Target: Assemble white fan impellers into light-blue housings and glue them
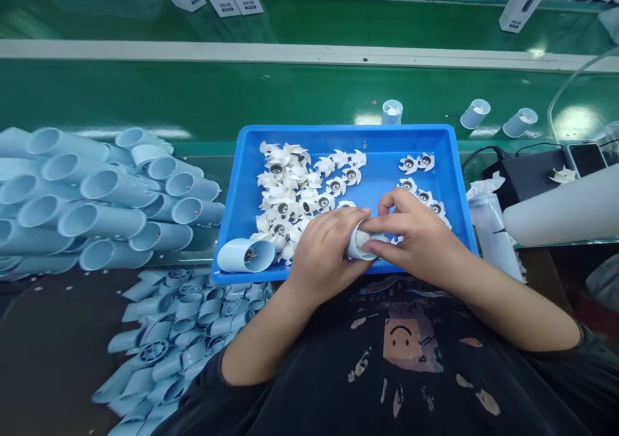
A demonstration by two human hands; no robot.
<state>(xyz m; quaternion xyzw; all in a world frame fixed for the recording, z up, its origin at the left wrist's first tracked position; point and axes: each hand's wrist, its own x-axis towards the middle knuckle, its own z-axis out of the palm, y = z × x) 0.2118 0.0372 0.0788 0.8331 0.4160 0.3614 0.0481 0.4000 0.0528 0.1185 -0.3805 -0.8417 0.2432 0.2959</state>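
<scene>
Plastic tube [360, 242], pale blue-white, sits held between both hands, just over the front edge of a blue tray [338, 128]. Left hand [322, 252] curls closed around its left end; right hand [411, 229] wraps the other end, fingers bent over the top. White plastic fan rotors [285, 191] crowd the tray beside them, another tube [245, 255] lies on its side in the tray's front corner, and a heap of matching tubes [101, 197] sits to the left.
</scene>
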